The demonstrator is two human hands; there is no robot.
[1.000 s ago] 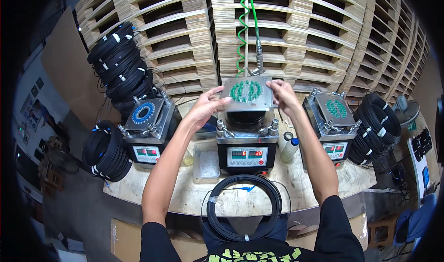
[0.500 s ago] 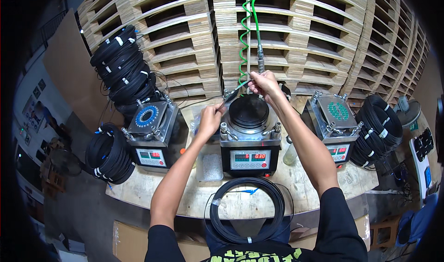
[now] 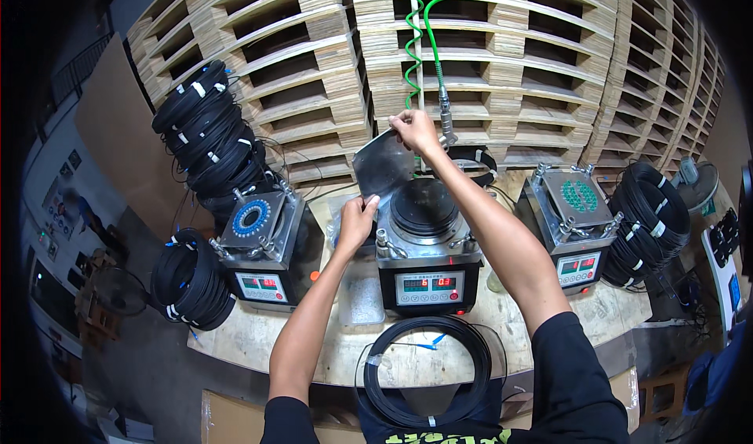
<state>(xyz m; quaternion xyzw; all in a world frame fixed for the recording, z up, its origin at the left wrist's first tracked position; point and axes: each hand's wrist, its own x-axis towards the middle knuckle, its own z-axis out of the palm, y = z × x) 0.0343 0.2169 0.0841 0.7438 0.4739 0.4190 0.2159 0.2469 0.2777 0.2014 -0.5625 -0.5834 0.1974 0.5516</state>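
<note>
A thin, dark grey square sheet (image 3: 382,165) is tilted up in the air between my two hands, just left of and behind the middle machine's round black disc (image 3: 424,206). My left hand (image 3: 357,223) is closed on its lower edge, thumb and fingers pinched. At the upper right corner, my right hand (image 3: 416,130) pinches the sheet too. The middle benchtop polishing machine (image 3: 427,287) has its disc uncovered, with metal clamps at its corners and a lit red display in front.
Similar machines stand at left (image 3: 255,244) and right (image 3: 576,228), topped by plates with blue and green connectors. A black cable coil (image 3: 375,389) lies at the front edge. More coils (image 3: 212,130) are stacked behind left. A green air hose (image 3: 430,36) hangs before wooden pallets (image 3: 486,20).
My right hand has moved left and slightly up. The sheet, earlier seen nearly edge-on, now shows its broad face. The whole view has shifted slightly.
</note>
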